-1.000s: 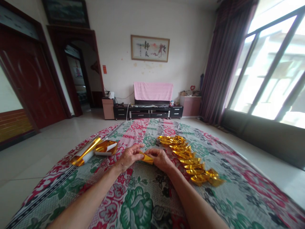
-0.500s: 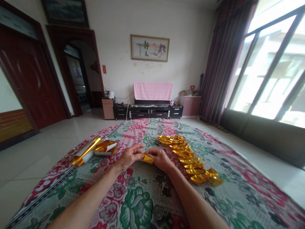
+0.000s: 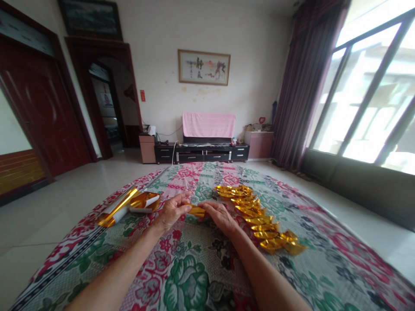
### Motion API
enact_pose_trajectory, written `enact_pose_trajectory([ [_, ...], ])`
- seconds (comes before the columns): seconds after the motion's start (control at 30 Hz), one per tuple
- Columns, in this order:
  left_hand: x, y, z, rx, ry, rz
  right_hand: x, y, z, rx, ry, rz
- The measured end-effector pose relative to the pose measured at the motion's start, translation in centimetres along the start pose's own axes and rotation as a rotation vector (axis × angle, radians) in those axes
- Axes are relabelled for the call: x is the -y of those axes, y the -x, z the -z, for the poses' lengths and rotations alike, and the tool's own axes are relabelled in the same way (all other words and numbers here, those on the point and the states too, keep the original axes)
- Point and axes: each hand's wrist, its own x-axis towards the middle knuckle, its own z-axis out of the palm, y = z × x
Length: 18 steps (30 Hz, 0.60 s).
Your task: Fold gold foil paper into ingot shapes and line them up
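A small folded piece of gold foil paper [image 3: 196, 211] is held between my two hands above the flowered cloth. My left hand [image 3: 172, 211] pinches its left end between thumb and fingers. At the right end, my right hand [image 3: 219, 216] grips it with the fingertips. Several folded gold foil shapes [image 3: 259, 219] lie in an overlapping row to the right of my right hand. On the left lie gold sheets with white backs, one long and curled [image 3: 121, 207], the other partly rolled [image 3: 145, 201].
The flowered cloth [image 3: 186, 280] covers a round-edged surface. Beyond it stand a low black cabinet [image 3: 191, 156] and a screen draped with a pink towel [image 3: 209, 125]. A curtain [image 3: 296, 86] and windows are on the right, doors on the left.
My left hand has shifted slightly left, away from my right hand. The gold piece between them now looks flatter and more level, with more of its left part showing.
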Motion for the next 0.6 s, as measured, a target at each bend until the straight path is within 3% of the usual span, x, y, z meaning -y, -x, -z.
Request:
enact_pose_trajectory([
  [0.37, -0.15, -0.11, -0.48, -0.091, -0.222, -0.151, -0.14, -0.16, -0.77, -0.079, -0.163, -0.042],
  [0.6, 0.39, -0.26, -0.35, -0.107, -0.245, -0.163, -0.66, -0.25, -0.78, -0.071, -0.175, -0.008],
])
